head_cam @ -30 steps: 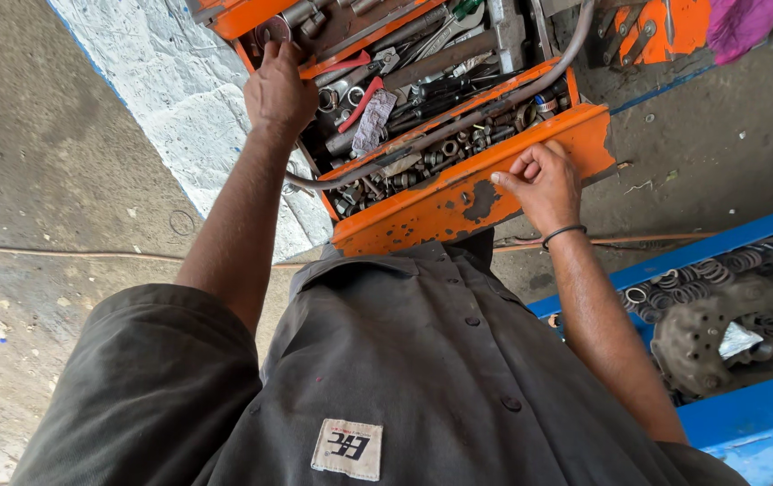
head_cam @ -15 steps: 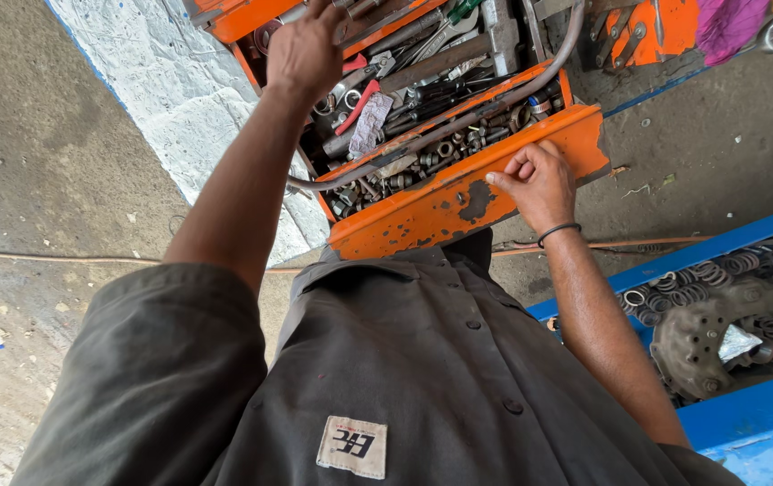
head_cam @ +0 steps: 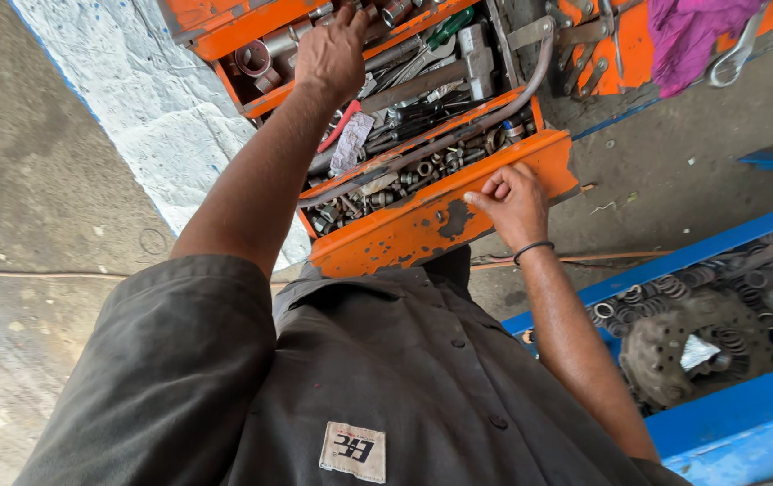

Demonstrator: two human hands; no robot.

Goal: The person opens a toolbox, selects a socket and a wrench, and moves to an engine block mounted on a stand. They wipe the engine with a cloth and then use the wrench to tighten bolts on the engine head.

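An open orange cantilever toolbox (head_cam: 404, 229) lies on the ground ahead of me, its trays full of sockets, nuts and hand tools. My left hand (head_cam: 332, 49) reaches to the far upper tray (head_cam: 224, 27), palm down among the sockets; its fingertips are hidden, so I cannot tell whether it holds anything. My right hand (head_cam: 512, 202) sits on the rim of the near tray (head_cam: 548, 153), fingers curled over the edge, a black band on the wrist. A hammer (head_cam: 472, 45) and a green-handled tool (head_cam: 449, 22) lie in the middle compartment.
A grey hose (head_cam: 458, 135) runs across the toolbox. A blue tray (head_cam: 719, 423) at the right holds several coil springs and a round perforated metal plate (head_cam: 665, 346). A purple cloth (head_cam: 692, 27) and a wrench (head_cam: 742, 45) lie at the top right. A white-painted block (head_cam: 143, 108) stands at the left.
My left hand has moved farther away across the toolbox, from the middle compartment to the far upper tray. My right hand has stayed on the near tray's rim.
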